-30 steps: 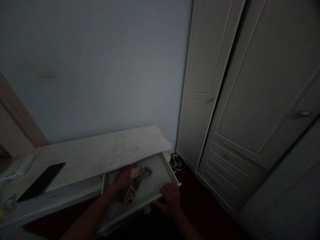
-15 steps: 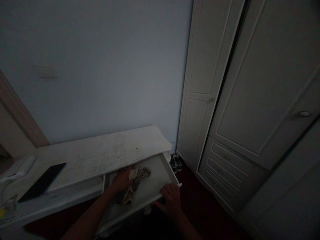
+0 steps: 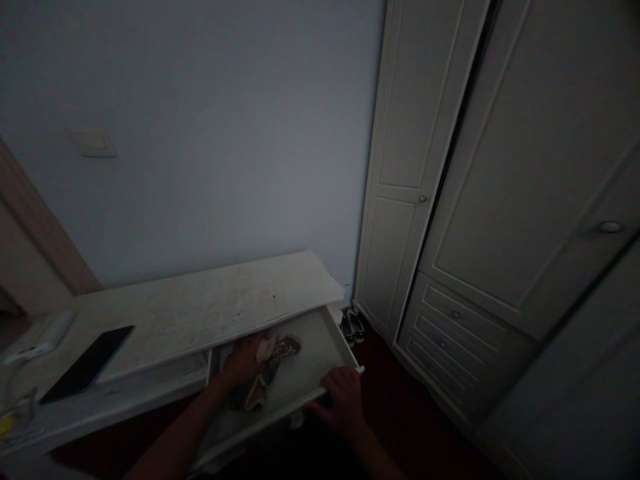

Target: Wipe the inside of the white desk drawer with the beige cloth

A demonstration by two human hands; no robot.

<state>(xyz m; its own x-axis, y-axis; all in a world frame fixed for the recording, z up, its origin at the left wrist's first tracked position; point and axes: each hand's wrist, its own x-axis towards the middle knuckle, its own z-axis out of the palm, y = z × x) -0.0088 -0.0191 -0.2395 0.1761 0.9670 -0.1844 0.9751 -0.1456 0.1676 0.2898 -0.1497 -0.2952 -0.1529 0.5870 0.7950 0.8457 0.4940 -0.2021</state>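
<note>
A white drawer [image 3: 317, 350] is pulled out from under the white desk [image 3: 215, 293]. In it lie patterned brown and beige socks [image 3: 281, 352], bunched toward the left side. My left hand [image 3: 244, 361] reaches into the drawer, its fingers closed on a beige part of the socks; the fingertips are partly hidden. With fingers over the drawer's front edge near its right corner and the thumb below on the outside, my right hand [image 3: 343, 397] grips the drawer front.
On the desk's left lie a dark flat tablet-like device [image 3: 89, 363] and a white box-like object [image 3: 43, 333] with a cable. A white wardrobe [image 3: 393, 250] with small drawers stands at the right. Shoes [image 3: 353, 328] rest on the dark red floor between wardrobe and desk.
Hardly anything differs. My left hand stays on the socks and has shifted very slightly; my right hand keeps its grip on the drawer front.
</note>
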